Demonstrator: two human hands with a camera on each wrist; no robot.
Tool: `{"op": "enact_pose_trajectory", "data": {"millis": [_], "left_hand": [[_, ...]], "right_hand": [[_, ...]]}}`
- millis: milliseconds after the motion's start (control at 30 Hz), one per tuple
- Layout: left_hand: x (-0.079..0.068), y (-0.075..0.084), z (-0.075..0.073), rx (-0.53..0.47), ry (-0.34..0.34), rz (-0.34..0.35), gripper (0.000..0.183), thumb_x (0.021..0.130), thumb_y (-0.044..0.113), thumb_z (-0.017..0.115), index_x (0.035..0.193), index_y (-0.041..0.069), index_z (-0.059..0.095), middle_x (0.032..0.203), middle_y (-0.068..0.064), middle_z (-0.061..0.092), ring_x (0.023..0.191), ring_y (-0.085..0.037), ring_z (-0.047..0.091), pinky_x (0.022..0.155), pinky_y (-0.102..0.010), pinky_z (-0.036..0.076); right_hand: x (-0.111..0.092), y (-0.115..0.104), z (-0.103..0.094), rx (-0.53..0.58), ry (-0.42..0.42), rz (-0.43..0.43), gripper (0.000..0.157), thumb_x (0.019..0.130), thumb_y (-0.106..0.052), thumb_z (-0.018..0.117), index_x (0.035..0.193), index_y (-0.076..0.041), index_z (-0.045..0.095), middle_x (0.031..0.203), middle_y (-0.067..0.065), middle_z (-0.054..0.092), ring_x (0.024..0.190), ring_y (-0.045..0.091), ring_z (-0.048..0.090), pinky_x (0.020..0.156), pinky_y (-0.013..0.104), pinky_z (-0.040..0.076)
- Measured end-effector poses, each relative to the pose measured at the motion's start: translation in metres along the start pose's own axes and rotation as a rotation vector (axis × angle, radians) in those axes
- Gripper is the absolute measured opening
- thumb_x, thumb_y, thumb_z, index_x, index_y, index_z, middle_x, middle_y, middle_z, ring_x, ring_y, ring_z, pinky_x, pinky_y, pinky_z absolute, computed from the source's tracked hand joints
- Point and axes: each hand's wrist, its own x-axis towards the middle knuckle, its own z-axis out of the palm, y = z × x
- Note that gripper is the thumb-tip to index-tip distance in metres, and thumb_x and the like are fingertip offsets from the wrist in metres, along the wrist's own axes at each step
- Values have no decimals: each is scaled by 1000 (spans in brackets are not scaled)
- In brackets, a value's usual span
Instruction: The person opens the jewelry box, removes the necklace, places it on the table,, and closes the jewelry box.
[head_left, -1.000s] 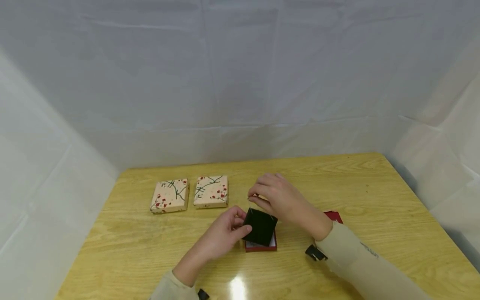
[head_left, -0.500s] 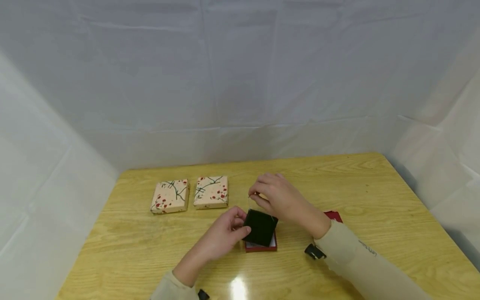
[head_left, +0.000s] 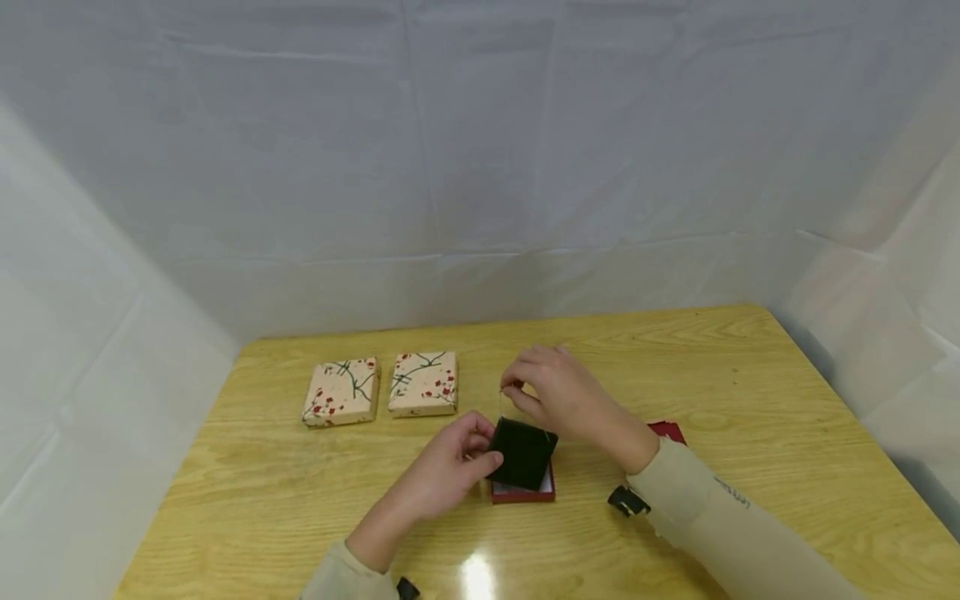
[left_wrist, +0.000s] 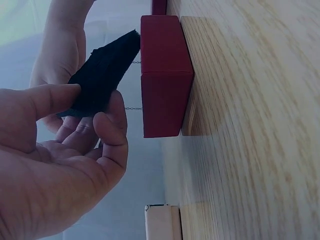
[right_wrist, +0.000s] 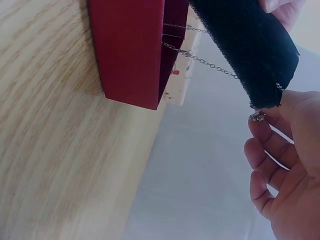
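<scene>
My left hand (head_left: 450, 468) pinches a black velvety square pad (head_left: 527, 454) by its left side, thumb on top and fingers beneath. The pad is tilted above an open red box (head_left: 523, 498) on the table. A fine silver chain necklace (right_wrist: 212, 65) runs across the pad's corners, and its strands reach down into the box in the right wrist view. With thumb and forefinger, my right hand (head_left: 558, 393) pinches the chain beyond the pad's far edge. A small sparkling piece (right_wrist: 257, 116) shows at those fingertips. Most of the box's inside is hidden by the pad.
Two cream boxes with a red blossom pattern, one at the left (head_left: 341, 392) and one nearer the middle (head_left: 423, 384), stand on the wooden table (head_left: 277, 500). A red item (head_left: 667, 431) lies partly behind my right forearm. White sheeting (head_left: 480, 167) surrounds the table.
A thin strand of chain now shows between my right fingertips and the pad's far left corner. Both hands have shifted only slightly, and the pad stays in my left hand.
</scene>
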Motion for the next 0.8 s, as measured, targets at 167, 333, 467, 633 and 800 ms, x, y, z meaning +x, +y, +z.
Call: {"op": "enact_pose_trajectory", "data": {"millis": [167,333,467,633,800], "left_hand": [[0,0,0,7,10,2,20,104,14,66,119,2,57,105,-8,75,91,-20,67,77,-36,52],[1,0,1,31,18,8,19,103,14,67,117,3,59,103,-6,75,93,-19,67,80,-37,53],[2,-1,1,37,16,3,17,103,13,66,116,4,60,103,-5,74,94,-19,67,79,-36,54],[2,-1,0,28,21,1,17,102,10,66,116,3,59,102,-6,74,91,-20,67,75,-34,55],[0,0,0,16,30,9,21,101,9,67,117,0,57,99,-8,73,86,-19,63,69,-30,53]], "right_hand": [[0,2,2,2,-6,25,4,97,-16,80,100,-15,79,97,-4,73,90,18,64,76,38,45],[-2,5,3,-6,-9,40,4,97,-16,80,101,-16,79,97,-4,74,87,16,65,77,40,49],[-4,7,3,2,-4,49,4,97,-15,79,102,-15,79,98,-3,74,86,16,66,80,44,53],[-7,9,1,4,-6,74,4,99,-16,78,102,-15,80,99,-3,74,86,17,66,83,46,55],[-9,11,-1,29,-15,104,4,98,-13,78,102,-13,79,96,-3,72,87,18,67,85,49,56]]}}
